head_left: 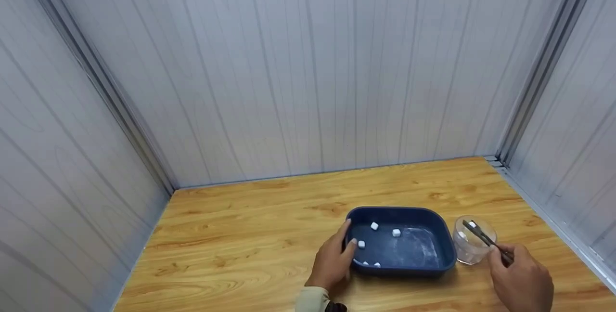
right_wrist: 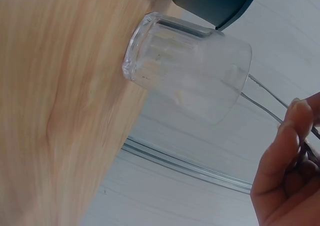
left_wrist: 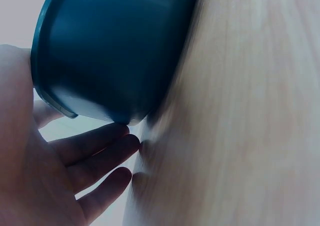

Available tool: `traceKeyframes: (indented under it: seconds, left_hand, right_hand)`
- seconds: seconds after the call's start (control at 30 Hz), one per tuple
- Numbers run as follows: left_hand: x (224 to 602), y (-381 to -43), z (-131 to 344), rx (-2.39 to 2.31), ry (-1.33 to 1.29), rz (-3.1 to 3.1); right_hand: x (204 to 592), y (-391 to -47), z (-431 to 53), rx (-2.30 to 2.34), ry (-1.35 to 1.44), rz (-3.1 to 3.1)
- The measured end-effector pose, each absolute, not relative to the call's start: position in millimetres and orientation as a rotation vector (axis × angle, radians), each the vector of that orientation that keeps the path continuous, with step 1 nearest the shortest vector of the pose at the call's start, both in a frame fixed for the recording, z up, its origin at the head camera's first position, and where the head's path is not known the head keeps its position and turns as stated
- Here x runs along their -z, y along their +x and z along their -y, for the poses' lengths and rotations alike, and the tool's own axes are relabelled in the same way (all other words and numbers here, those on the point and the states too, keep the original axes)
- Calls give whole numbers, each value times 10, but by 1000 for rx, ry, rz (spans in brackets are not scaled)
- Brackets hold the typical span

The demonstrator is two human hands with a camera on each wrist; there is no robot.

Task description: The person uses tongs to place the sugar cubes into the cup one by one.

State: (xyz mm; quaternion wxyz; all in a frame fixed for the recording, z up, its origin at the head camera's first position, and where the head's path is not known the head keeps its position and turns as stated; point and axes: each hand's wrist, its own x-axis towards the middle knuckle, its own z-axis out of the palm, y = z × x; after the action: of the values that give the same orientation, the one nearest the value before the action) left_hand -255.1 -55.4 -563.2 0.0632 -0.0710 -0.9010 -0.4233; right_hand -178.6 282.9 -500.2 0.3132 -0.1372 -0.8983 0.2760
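My left hand (head_left: 333,260) holds the left end of a dark blue rectangular dish (head_left: 402,271), thumb over the rim and fingers along the outside wall. In the left wrist view, several fingers spread below the dish's corner. Several small white cubes (head_left: 396,232) lie inside it. My right hand (head_left: 522,276) grips slim metal tongs (head_left: 487,240), their tips over the mouth of a clear glass (right_wrist: 195,66). One white cube (head_left: 472,224) is at the tips; whether they still pinch it I cannot tell. Another cube (head_left: 462,235) shows within the glass.
The glass stands upright beside the dish's right end. Both rest on a wood-grain table (head_left: 231,244). Pale panel walls (head_left: 288,71) enclose the table at the back and on both sides.
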Motion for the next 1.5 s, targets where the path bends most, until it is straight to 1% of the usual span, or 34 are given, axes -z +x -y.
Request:
traceKeyframes:
  seconds: [0.37, 0.87, 1.5]
  left_hand:
    - [5621, -2549, 549, 1291, -210, 2737]
    - [5618, -2541, 556, 1283, -208, 2724]
    - [5635, -2541, 552, 1306, -210, 2717]
  right_hand:
    - [5016, -1785, -2886, -731, -393, 2397]
    - [4977, -1868, -2928, -714, -424, 2553]
    - [5009, -1916, -2915, -695, -390, 2535]
